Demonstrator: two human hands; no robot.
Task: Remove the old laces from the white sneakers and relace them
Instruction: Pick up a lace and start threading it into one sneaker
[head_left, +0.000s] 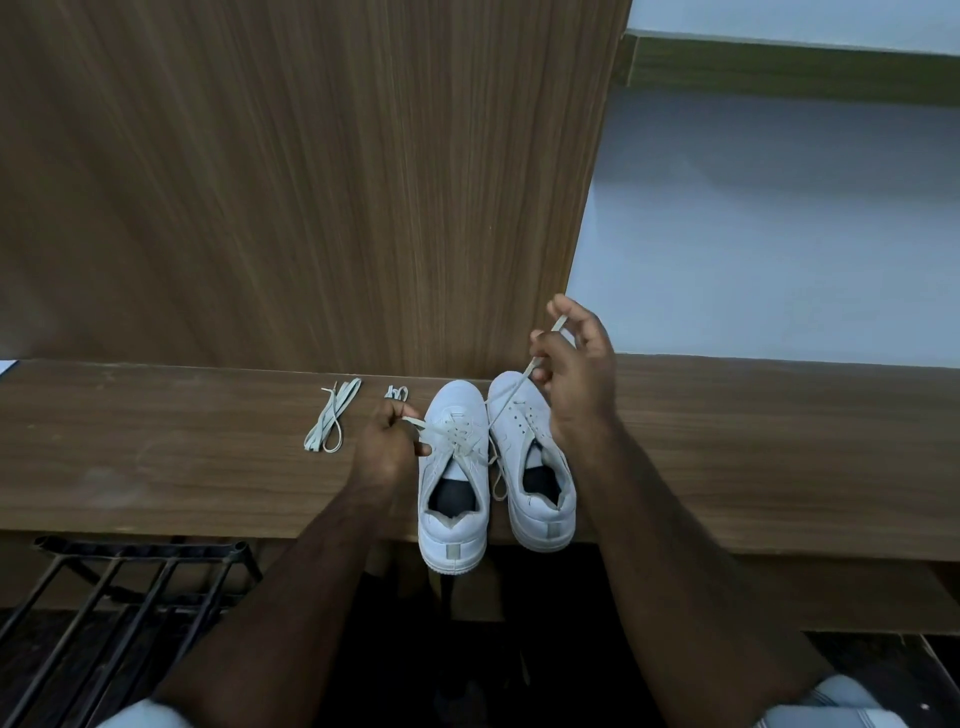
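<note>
I see the left hand (387, 441) pinching the lace (457, 434) beside the left sneaker (453, 483); right hand (574, 371) grips its other end, partly hiding the right sneaker (535, 467). No readable markings.

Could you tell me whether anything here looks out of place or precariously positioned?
The left sneaker overhangs the wooden ledge at its heel and could tip. Otherwise nothing stands out.

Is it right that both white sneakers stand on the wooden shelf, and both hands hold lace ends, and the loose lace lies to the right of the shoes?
Not quite: in the head view the loose lace lies left of the sneakers.
</note>
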